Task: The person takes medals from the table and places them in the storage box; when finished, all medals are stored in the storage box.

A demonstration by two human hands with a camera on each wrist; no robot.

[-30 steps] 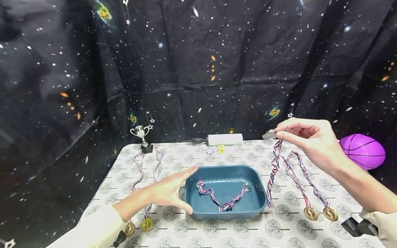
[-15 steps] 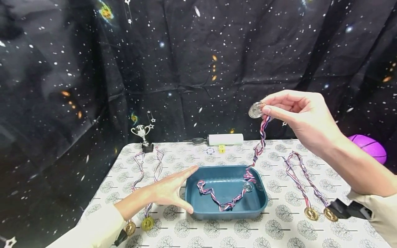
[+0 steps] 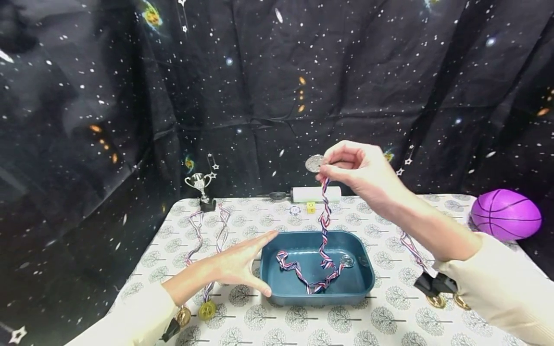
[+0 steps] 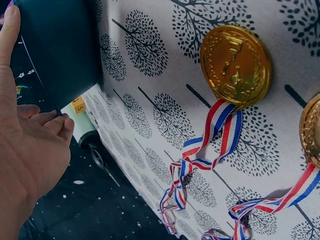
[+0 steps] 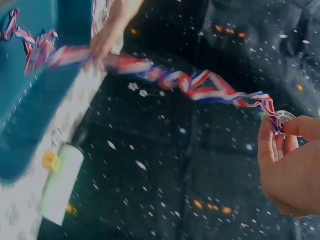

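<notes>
My right hand [image 3: 365, 175] pinches a silver medal [image 3: 313, 164] at its edge, above the blue plastic bin [image 3: 318, 301]. From it a red, white and blue ribbon [image 3: 324, 230] hangs twisted, its lower end inside the bin. A second silver medal [image 3: 347, 261] lies in the bin with its ribbon [image 3: 296, 274] spread along the floor. At the bin's left side is my left hand [image 3: 238, 266], thumb and fingers spread and straight along the wall. In the right wrist view the medal [image 5: 285, 116] shows between thumb and fingers, partly hidden.
Left of the bin lie a yellow-gold medal [image 3: 207, 310] and another gold medal [image 3: 183, 316], ribbons stretching back to a silver trophy cup [image 3: 199, 185]. More gold medals [image 3: 436, 301] lie right, partly behind my arm. A purple ball [image 3: 506, 215], white cylinder [image 3: 309, 194] and yellow block [image 3: 310, 207] stand farther back.
My right hand has carried the silver medal leftward from beside the bin to above it, rising and then dropping somewhat. The ribbon's end now hangs inside the bin. My left hand stays put.
</notes>
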